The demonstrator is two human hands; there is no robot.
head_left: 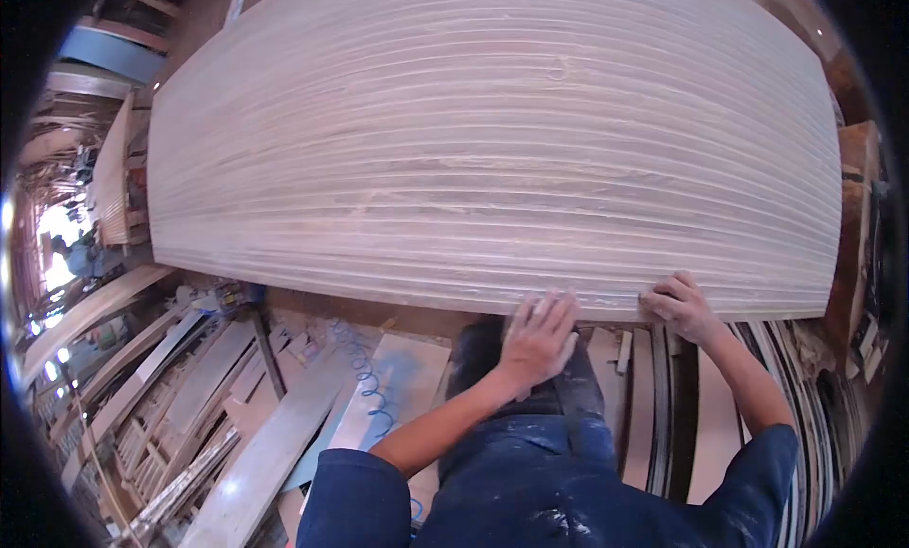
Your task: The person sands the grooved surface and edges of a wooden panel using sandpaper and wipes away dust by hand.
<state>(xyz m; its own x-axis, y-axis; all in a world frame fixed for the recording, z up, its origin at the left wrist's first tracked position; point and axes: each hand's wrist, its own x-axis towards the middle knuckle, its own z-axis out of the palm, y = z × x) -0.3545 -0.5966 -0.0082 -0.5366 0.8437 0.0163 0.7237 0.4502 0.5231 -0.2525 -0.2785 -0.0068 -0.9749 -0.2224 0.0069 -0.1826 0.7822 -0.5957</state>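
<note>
A large pale panel (492, 150) with many long parallel grooves fills the upper part of the head view. At its near edge, my left hand (540, 340) lies with its fingers on the rim, extended and holding nothing. Farther right, my right hand (680, 306) rests on the panel close to the same edge, its fingers bent and pressed together. Whatever may be under those fingertips is too small or hidden to make out. Whitish dust covers both hands.
Long boards and strips (256, 453) lie on the floor at the left. A coiled blue hose (365, 373) runs over a blue-stained board (402, 368). More upright-looking strips (786, 387) stand at the right. A wooden support (855, 207) is beside the panel's right end.
</note>
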